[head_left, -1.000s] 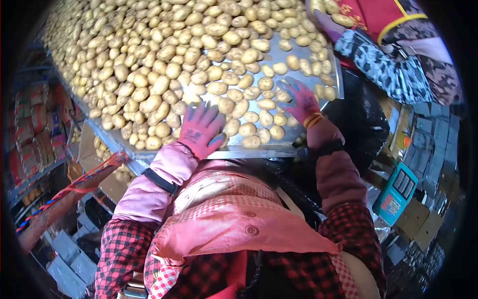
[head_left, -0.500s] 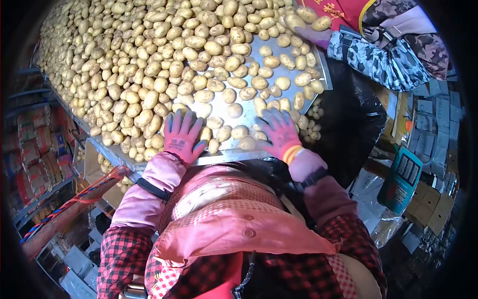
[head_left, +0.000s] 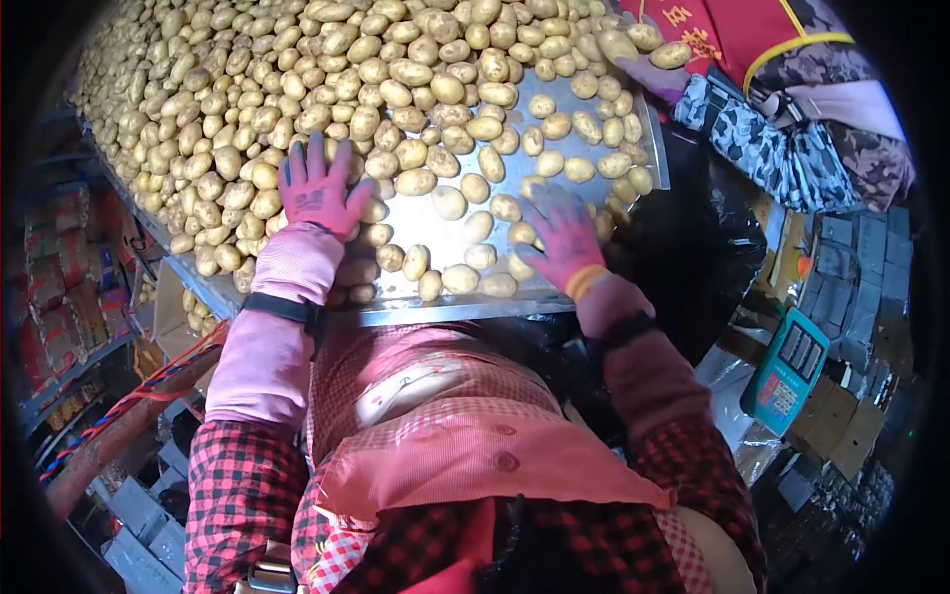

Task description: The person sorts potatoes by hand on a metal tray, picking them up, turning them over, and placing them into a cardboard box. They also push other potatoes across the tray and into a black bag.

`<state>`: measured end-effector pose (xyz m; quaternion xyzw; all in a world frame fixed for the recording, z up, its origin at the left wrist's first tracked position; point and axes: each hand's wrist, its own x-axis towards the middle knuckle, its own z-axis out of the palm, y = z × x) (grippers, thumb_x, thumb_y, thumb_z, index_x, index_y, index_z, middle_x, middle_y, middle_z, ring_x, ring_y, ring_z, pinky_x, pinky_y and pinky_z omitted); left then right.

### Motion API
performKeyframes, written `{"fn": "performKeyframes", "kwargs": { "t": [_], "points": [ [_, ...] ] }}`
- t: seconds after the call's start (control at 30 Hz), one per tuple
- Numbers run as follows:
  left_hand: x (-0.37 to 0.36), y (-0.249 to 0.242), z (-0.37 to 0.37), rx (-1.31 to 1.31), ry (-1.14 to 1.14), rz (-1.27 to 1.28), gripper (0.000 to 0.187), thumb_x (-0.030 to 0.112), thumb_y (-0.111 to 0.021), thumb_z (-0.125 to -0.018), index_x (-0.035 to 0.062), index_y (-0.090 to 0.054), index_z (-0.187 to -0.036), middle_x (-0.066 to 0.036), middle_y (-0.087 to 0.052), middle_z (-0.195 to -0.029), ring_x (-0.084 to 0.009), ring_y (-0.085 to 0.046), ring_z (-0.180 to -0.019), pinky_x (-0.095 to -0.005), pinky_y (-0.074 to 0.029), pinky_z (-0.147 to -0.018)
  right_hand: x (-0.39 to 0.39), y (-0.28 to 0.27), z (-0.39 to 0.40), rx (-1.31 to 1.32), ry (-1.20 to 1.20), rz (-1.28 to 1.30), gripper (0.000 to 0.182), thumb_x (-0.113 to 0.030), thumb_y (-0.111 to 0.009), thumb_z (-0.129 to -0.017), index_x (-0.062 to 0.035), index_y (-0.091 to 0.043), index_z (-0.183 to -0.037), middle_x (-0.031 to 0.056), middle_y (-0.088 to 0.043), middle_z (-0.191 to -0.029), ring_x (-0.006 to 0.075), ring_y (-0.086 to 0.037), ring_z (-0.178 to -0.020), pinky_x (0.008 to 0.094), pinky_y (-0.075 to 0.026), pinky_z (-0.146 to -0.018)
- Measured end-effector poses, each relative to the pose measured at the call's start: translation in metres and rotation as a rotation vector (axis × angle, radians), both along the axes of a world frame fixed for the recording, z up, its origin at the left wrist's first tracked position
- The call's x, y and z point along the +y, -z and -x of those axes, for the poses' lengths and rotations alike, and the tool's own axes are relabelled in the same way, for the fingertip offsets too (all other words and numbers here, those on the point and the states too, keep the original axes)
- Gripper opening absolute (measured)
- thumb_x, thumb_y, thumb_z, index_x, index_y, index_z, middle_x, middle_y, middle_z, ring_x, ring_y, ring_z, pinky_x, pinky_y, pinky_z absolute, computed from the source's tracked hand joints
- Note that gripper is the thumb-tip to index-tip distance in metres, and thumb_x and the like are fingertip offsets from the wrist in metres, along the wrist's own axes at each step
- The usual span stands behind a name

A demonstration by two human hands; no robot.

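Observation:
A big heap of yellow potatoes [head_left: 297, 89] covers a metal table [head_left: 465, 309]. My left hand [head_left: 317, 190], in a pink glove, lies flat with fingers spread on potatoes at the heap's near edge. In the same kind of glove, my right hand [head_left: 562, 236] rests spread over loose potatoes near the table's right front corner. Neither hand grips anything. Between them, scattered potatoes [head_left: 450, 203] lie on bare metal.
Another person's gloved hand [head_left: 648, 67] and patterned sleeve [head_left: 782, 148] reach to the potatoes at the far right. A black bag [head_left: 693, 228] hangs off the table's right edge. A teal scale [head_left: 787, 371] sits lower right. Stacked sacks [head_left: 59, 267] stand left.
My left hand has moved up and left from the front edge onto the heap. My right hand stayed near the right front corner, shifting slightly away.

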<state>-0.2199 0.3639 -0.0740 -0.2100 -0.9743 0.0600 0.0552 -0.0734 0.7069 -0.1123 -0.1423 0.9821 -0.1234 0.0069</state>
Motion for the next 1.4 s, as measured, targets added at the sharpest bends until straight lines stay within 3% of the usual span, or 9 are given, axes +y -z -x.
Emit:
{"fn": "performKeyframes", "kwargs": {
  "t": [0.47,0.57,0.63,0.73,0.8,0.93,1.0,1.13,1.4],
  "points": [
    [-0.008,-0.003,-0.106,-0.751,0.429,-0.305,0.059,0.033,-0.060,-0.088,0.0136,-0.047,-0.142,-0.013,-0.041,-0.150,-0.0344,-0.036,-0.139,-0.0485,-0.025,-0.116,0.033,0.012,0.141,-0.284,0.486,-0.060,0.064,-0.036,-0.070,-0.081,-0.0137,-0.049,-0.137,0.0141,-0.060,-0.129,0.0300,-0.059,-0.116,0.0457,-0.049,-0.094],
    [-0.004,-0.016,-0.104,-1.148,-0.100,-1.179,0.056,0.032,-0.057,-0.095,0.0092,-0.041,-0.144,-0.016,-0.044,-0.146,-0.0340,-0.050,-0.127,-0.0406,-0.041,-0.105,-0.007,-0.024,0.105,-0.264,0.646,0.663,0.056,-0.034,-0.072,-0.080,-0.0099,-0.057,-0.128,0.0153,-0.064,-0.120,0.0296,-0.065,-0.104,0.0411,-0.053,-0.084],
    [0.031,-0.017,-0.099,-1.358,-0.469,-1.909,0.060,0.038,-0.052,-0.101,0.0070,-0.033,-0.148,-0.016,-0.048,-0.140,-0.0264,-0.059,-0.116,-0.0371,-0.048,-0.098,-0.053,-0.012,0.080,-0.184,0.109,0.480,0.044,-0.027,-0.066,-0.088,-0.0088,-0.057,-0.126,0.0190,-0.064,-0.117,0.0385,-0.064,-0.101,0.0446,-0.052,-0.087],
    [0.041,-0.017,-0.075,-1.637,-0.580,-2.118,0.048,0.034,-0.050,-0.102,0.0074,-0.043,-0.142,-0.011,-0.057,-0.124,-0.0191,-0.062,-0.103,-0.0277,-0.055,-0.083,-0.072,-0.028,0.069,-0.023,0.033,0.550,0.060,-0.031,-0.072,-0.081,-0.0126,-0.052,-0.135,0.0186,-0.053,-0.134,0.0374,-0.053,-0.121,0.0471,-0.044,-0.100],
    [0.033,-0.020,-0.073,-1.557,-0.470,-2.120,0.044,0.032,-0.053,-0.101,0.0025,-0.050,-0.133,-0.008,-0.063,-0.107,-0.0155,-0.062,-0.095,-0.0236,-0.055,-0.076,-0.057,-0.004,0.063,0.057,-0.084,0.119,0.065,-0.034,-0.072,-0.081,-0.0146,-0.049,-0.138,0.0177,-0.050,-0.138,0.0367,-0.048,-0.127,0.0503,-0.040,-0.104],
    [-0.040,-0.020,-0.063,-1.117,-0.298,-2.011,0.044,0.031,-0.060,-0.096,-0.0028,-0.056,-0.123,-0.011,-0.065,-0.100,-0.0175,-0.063,-0.087,-0.0257,-0.050,-0.074,0.016,0.050,0.058,-0.077,0.302,0.790,0.065,-0.040,-0.068,-0.082,-0.0186,-0.047,-0.139,0.0151,-0.047,-0.141,0.0372,-0.041,-0.133,0.0527,-0.031,-0.109],
    [-0.056,-0.015,-0.064,-0.815,-0.753,-2.026,0.041,0.030,-0.061,-0.095,0.0009,-0.058,-0.123,-0.004,-0.062,-0.085,-0.0103,-0.051,-0.066,-0.0243,-0.041,-0.058,0.021,0.018,0.062,0.166,0.339,0.013,0.063,-0.043,-0.067,-0.082,-0.0204,-0.048,-0.138,0.0152,-0.046,-0.141,0.0378,-0.040,-0.133,0.0541,-0.032,-0.108],
    [-0.011,-0.005,-0.069,-1.227,-0.542,-1.636,0.045,0.026,-0.062,-0.095,0.0027,-0.053,-0.132,-0.011,-0.067,-0.107,-0.0199,-0.066,-0.096,-0.0310,-0.053,-0.083,-0.051,0.000,0.141,0.324,0.226,-0.010,0.063,-0.048,-0.060,-0.087,-0.0219,-0.045,-0.142,0.0160,-0.041,-0.145,0.0382,-0.036,-0.135,0.0541,-0.031,-0.109],
    [-0.042,-0.013,-0.074,-1.262,-0.505,-1.618,0.056,0.039,-0.067,-0.089,0.0016,-0.055,-0.129,-0.009,-0.066,-0.096,-0.0141,-0.061,-0.081,-0.0248,-0.050,-0.071,-0.045,-0.003,0.034,0.027,-0.009,0.028,0.068,-0.038,-0.070,-0.080,-0.0152,-0.047,-0.140,0.0136,-0.044,-0.141,0.0344,-0.038,-0.133,0.0485,-0.030,-0.112]
  ]
}}
